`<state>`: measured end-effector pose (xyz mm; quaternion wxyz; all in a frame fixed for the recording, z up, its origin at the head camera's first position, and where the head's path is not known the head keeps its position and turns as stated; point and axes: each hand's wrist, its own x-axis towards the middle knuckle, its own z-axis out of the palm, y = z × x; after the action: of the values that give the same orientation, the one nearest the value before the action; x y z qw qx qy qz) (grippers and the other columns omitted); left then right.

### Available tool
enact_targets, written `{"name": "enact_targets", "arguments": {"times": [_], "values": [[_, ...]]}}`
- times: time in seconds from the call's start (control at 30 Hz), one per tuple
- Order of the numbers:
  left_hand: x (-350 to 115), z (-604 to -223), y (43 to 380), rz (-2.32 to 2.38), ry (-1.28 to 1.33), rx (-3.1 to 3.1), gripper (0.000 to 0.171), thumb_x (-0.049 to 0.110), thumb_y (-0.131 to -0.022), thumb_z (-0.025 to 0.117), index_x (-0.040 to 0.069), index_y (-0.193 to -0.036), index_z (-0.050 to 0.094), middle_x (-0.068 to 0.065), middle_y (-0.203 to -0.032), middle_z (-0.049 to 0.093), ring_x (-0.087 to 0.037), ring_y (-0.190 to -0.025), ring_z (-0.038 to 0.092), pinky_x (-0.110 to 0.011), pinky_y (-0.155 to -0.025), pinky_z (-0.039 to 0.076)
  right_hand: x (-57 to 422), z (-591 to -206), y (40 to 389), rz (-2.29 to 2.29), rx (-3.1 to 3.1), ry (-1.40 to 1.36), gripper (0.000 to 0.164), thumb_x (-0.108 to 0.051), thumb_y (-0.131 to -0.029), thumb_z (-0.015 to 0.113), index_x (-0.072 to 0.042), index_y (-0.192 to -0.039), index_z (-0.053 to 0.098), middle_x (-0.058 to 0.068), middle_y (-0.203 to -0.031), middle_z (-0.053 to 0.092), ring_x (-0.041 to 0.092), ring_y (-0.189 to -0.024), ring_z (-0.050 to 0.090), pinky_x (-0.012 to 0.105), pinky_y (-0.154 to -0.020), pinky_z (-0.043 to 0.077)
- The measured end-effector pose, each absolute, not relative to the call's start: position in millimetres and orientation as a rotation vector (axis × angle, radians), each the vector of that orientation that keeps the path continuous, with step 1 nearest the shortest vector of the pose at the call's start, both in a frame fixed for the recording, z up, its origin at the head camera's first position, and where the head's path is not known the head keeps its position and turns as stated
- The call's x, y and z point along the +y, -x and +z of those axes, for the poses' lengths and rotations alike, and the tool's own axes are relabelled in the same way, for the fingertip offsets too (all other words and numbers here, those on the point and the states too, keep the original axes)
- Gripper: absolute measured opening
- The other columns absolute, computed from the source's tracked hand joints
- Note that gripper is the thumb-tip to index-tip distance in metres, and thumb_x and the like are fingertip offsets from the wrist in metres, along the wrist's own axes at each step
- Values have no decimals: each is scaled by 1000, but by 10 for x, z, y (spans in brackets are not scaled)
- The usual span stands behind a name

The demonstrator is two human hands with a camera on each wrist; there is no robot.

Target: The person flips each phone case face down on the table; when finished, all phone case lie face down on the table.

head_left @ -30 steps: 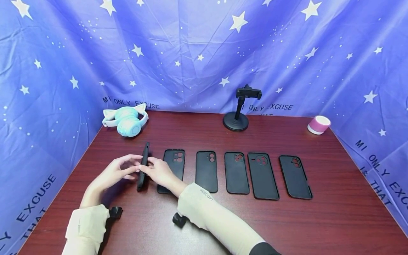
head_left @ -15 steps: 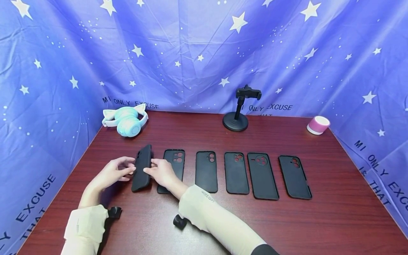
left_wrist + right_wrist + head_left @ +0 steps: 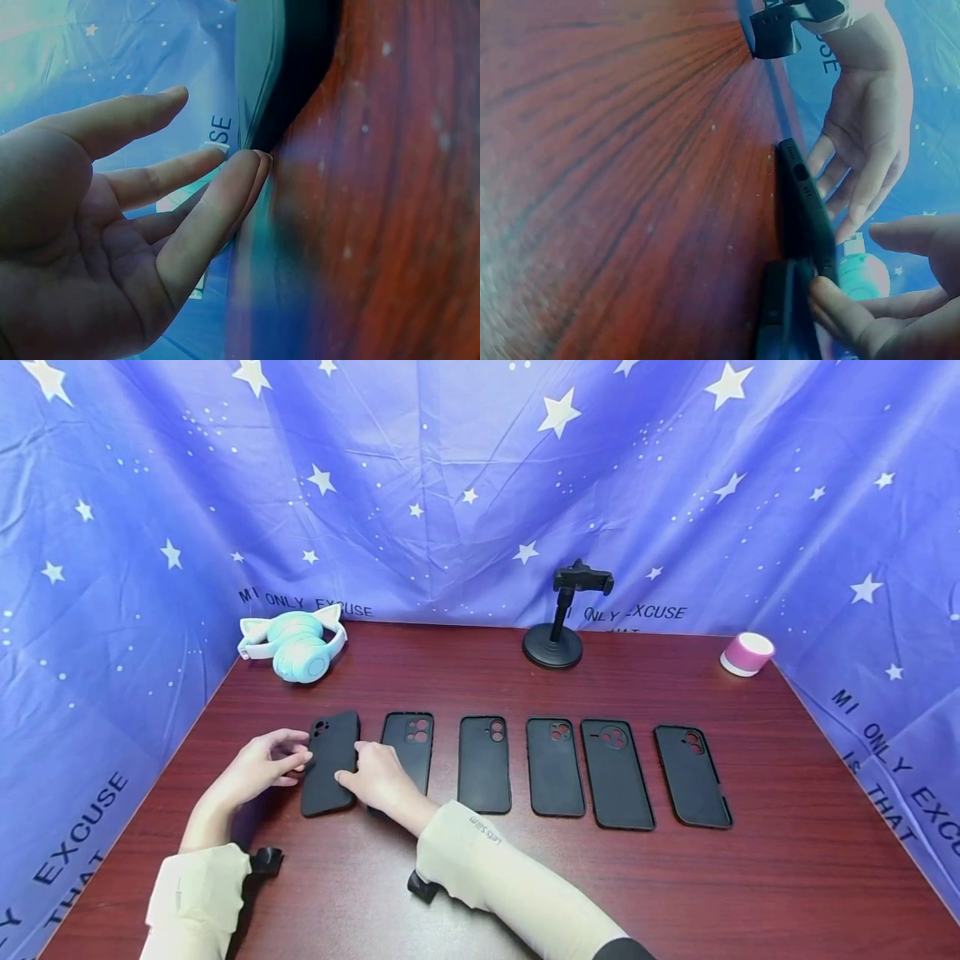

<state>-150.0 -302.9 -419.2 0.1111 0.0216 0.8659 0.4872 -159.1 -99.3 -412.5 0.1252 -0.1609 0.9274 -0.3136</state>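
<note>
A black phone case (image 3: 327, 770) lies back up at the left end of a row of cases, slightly tilted with its right edge raised. My left hand (image 3: 255, 768) is at its left edge; in the left wrist view the fingertips (image 3: 251, 169) touch the case's edge, and the thumb stands away. At the right edge my right hand (image 3: 382, 777) supports the case: in the right wrist view a fingertip (image 3: 826, 292) is against the raised edge and the thumb is apart from it. A second case (image 3: 417, 743), partly hidden by the right hand, lies beside it.
Further right lie several more black cases, among them one with two camera holes (image 3: 483, 768) and one with a round cutout (image 3: 618, 777). Behind stand blue cat-ear headphones (image 3: 298, 647), a black phone stand (image 3: 553, 643) and a pink-and-white cylinder (image 3: 747, 654).
The case has turned from standing on edge to nearly flat, back up. My right hand has lowered with its right edge; the left thumb has come away from it.
</note>
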Motion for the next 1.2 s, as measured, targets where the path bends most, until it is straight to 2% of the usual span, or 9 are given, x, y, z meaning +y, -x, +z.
{"name": "enact_targets", "arguments": {"times": [0.2, 0.3, 0.37, 0.43, 0.5, 0.6, 0.67, 0.87, 1.2], "values": [[-3027, -4187, 1495, 1432, -75, 2550, 47, 14, -97, 57, -15, -132, 43, -26, -106, 63, -3, -81, 62, -31, -71, 61, -968, -4081, 1543, -868, 2706, 472, 49, -31, -89, 69, -6, -130, 60, 6, -126, 66, 17, -121, 60, 25, -98, 50], [-3023, -4182, 1491, 1427, -74, 2559, 46, 13, -98, 57, -15, -132, 44, -28, -108, 63, -3, -81, 62, -31, -70, 61, -928, -4070, 1526, -896, 2711, 488, 49, -31, -89, 69, -6, -130, 60, 4, -116, 70, 17, -116, 61, 24, -94, 51], [-3011, -4172, 1483, 1405, -77, 2581, 46, 13, -98, 57, -15, -132, 44, -29, -110, 61, -4, -82, 62, -31, -70, 61, -879, -4069, 1522, -948, 2711, 526, 42, -29, -89, 69, -5, -123, 64, 5, -104, 71, 18, -103, 64, 24, -85, 52], [-2987, -4155, 1475, 1362, -80, 2628, 46, 14, -97, 58, -14, -131, 46, -30, -113, 60, -6, -84, 63, -30, -69, 61, -812, -4064, 1518, -1012, 2709, 545, 41, -28, -90, 68, -4, -124, 63, 5, -101, 70, 17, -98, 65, 23, -81, 52], [-2948, -4127, 1466, 1298, -91, 2700, 45, 16, -97, 59, -12, -130, 48, -30, -116, 60, -8, -84, 64, -28, -67, 60, -729, -4057, 1517, -1088, 2692, 557, 41, -26, -91, 67, -4, -125, 62, 7, -106, 69, 16, -95, 67, 22, -80, 53], [-2869, -4070, 1459, 1213, -113, 2811, 42, 17, -95, 61, -9, -127, 52, -29, -118, 61, -12, -83, 66, -25, -64, 59, -601, -4048, 1527, -1194, 2670, 532, 48, -24, -91, 66, -4, -134, 56, 10, -123, 66, 17, -102, 69, 23, -88, 55], [-2806, -4034, 1458, 1193, -129, 2857, 41, 16, -95, 62, -8, -126, 54, -29, -118, 62, -13, -82, 66, -23, -63, 58, -515, -4042, 1543, -1251, 2661, 516, 49, -23, -92, 66, -3, -135, 55, 11, -125, 66, 20, -102, 70, 25, -89, 55], [-2586, -3981, 1482, 1236, -183, 2836, 39, 13, -94, 62, -8, -126, 55, -27, -115, 63, -19, -80, 67, -20, -63, 57, -269, -4020, 1596, -1334, 2671, 455, 49, -21, -92, 66, -1, -135, 54, 13, -127, 64, 24, -108, 68, 26, -91, 55], [-2231, -4021, 1592, 1254, -193, 2724, 41, 15, -96, 60, -9, -127, 53, -27, -116, 62, -26, -86, 70, -31, -70, 60, -35, -4083, 1636, -1314, 2705, 384, 50, -20, -90, 68, -1, -134, 54, 15, -126, 63, 26, -108, 67, 36, -92, 55]]}}
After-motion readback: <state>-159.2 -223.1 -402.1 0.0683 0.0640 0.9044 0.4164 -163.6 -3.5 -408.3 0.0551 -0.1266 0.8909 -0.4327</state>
